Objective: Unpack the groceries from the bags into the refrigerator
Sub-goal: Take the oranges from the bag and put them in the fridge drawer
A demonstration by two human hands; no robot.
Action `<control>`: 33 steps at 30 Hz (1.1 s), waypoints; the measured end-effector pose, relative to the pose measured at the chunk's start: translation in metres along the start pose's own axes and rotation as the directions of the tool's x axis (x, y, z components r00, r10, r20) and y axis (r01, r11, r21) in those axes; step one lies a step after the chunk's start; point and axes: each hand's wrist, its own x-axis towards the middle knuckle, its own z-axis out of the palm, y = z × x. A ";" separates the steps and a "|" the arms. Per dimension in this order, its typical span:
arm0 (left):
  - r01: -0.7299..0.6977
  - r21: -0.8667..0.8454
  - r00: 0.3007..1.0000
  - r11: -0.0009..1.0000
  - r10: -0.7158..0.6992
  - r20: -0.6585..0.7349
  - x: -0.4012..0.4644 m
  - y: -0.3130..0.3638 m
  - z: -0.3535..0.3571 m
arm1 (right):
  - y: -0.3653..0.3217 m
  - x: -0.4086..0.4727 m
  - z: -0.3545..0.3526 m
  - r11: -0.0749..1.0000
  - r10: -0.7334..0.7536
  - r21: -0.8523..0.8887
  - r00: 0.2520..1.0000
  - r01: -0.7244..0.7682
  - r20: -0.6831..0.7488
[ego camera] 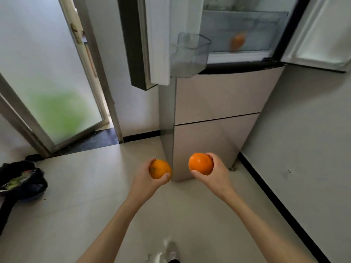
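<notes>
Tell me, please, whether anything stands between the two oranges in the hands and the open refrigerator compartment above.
Nothing visible does. The left hand holds one orange, the right hand another, both low before the closed drawers. Both upper doors stand open; the clear door bin hangs left of the opening, where a blurred orange lies.

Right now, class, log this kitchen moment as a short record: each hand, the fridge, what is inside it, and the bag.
left hand: left hand grips an orange
right hand: right hand grips a second orange
refrigerator: refrigerator has both upper doors open, lower drawers closed
inside: one blurred orange fruit behind the clear drawer front
door bin: clear door bin, contents not discernible
bag: dark bag on the floor at left, open, with greens inside
</notes>
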 end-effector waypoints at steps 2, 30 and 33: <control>-0.037 -0.023 0.999 0.999 0.038 0.038 0.022 0.022 0.028 | 0.016 0.018 -0.020 0.999 0.031 -0.006 0.998 -0.031 -0.054; -0.508 -0.059 0.841 0.860 0.479 -0.254 0.393 0.369 0.193 | -0.001 0.430 -0.293 0.954 -0.215 0.107 0.884 0.282 -0.415; -0.570 0.007 0.757 0.821 0.529 -0.384 0.431 0.412 0.187 | -0.022 0.486 -0.322 0.919 -0.315 0.103 0.867 0.380 -0.387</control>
